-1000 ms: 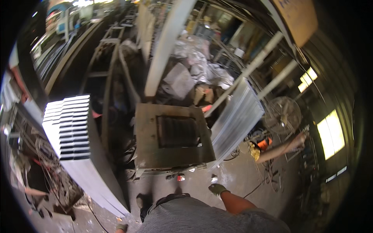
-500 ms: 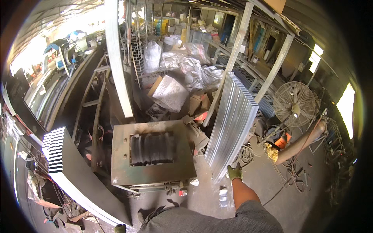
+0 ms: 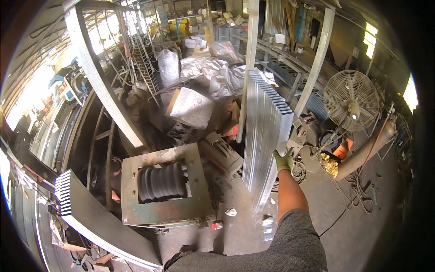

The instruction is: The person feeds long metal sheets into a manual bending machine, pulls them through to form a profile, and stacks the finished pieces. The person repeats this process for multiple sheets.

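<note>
Grasping seems the step in hand, the gloved right hand (image 3: 284, 162) spread at the metal-profile stack (image 3: 266, 131), any grip calling for curled fingers; left hand unseen.

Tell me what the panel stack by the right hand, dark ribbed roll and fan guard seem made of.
Panel stack: probably bare or galvanised metal, from its silvery, streaked sheen.
Dark ribbed roll: rubber or dark metal; its dull surface leaves this open.
Fan guard: likely dull metal wire, from its thin, open grille.
</note>
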{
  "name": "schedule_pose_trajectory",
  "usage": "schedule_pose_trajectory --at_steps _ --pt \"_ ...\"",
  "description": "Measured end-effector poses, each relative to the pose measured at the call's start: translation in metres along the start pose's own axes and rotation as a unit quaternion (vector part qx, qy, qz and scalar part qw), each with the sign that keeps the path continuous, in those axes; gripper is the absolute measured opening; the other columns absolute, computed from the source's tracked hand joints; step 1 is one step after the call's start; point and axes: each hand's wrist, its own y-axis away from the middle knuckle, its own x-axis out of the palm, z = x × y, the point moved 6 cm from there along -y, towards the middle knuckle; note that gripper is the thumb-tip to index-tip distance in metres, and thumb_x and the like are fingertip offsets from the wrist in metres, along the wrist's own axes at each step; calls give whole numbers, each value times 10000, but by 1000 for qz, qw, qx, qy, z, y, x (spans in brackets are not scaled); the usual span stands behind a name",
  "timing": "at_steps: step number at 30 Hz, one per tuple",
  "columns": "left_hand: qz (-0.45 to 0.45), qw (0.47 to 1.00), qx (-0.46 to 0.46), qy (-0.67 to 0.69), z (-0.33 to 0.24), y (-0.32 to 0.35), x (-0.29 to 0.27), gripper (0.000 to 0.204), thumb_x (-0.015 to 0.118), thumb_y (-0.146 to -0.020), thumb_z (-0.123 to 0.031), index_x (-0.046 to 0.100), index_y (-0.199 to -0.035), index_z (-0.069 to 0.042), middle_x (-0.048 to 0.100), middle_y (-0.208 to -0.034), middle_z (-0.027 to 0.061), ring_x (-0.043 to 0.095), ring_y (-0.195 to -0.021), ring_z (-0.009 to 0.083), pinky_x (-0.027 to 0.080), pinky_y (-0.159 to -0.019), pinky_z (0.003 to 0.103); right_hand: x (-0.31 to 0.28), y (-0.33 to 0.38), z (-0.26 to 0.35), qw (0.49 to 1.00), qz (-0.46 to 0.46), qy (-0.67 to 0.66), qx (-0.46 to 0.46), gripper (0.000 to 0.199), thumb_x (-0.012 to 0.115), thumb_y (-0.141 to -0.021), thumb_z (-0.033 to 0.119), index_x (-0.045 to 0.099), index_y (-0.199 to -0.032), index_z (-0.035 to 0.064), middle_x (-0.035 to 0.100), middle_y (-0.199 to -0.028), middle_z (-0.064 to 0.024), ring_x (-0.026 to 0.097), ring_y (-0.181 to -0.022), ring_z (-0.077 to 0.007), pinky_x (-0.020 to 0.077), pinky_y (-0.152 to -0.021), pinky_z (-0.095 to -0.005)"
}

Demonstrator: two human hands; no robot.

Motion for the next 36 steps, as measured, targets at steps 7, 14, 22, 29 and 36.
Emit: schedule_pose_trajectory --at_steps 7,14,22,29,36 --pt "-47 979 -101 173 -12 16 -3 563 567 -1147 -584 822 -1338 -120 814 -1349 213 731 -1309 389 575 -1111 528 -1 -50 39 995 8 -99 8 1425 879 -774 794 279 -1822 38 474 -1774 -317 526 -1592 -483 486 -1279 -558" --pt "-51 979 -102 171 -22 23 16 530 626 -1123 -544 822 -1321 -93 826 -1298 206 743 -1248 373 584 -1085 514 12 -59 43 995 11 -77 -60 1284 792 -868 780 301 -1807 54 707 -1511 -345 722 -1324 -537 598 -1095 -588" --pt "-50 982 -66 171 -28 13 35 500 694 -1096 -499 822 -1301 -62 841 -1239 199 756 -1178 356 594 -1056 498 -21 -25 21 994 -33 -88 -55 1148 889 -901 607 422 -1717 -52 627 -1618 -337 646 -1453 -504 542 -1211 -543" --pt "-75 974 35 211 -48 -21 52 480 753 -1072 -459 822 -1284 -34 853 -1188 193 767 -1116 341 602 -1031 484 -91 41 -16 984 -53 -136 -106 1043 901 -913 516 461 -1672 -48 694 -1548 -292 688 -1413 -459 563 -1174 -524" --pt "-32 957 81 275 -89 -62 77 668 850 -946 -495 799 -1398 -5 859 -1287 201 811 -1212 290 633 -1070 424 -192 133 -54 976 -50 -169 -128 837 942 -889 361 594 -1564 10 795 -1364 -221 788 -1221 -390 616 -1070 -490"
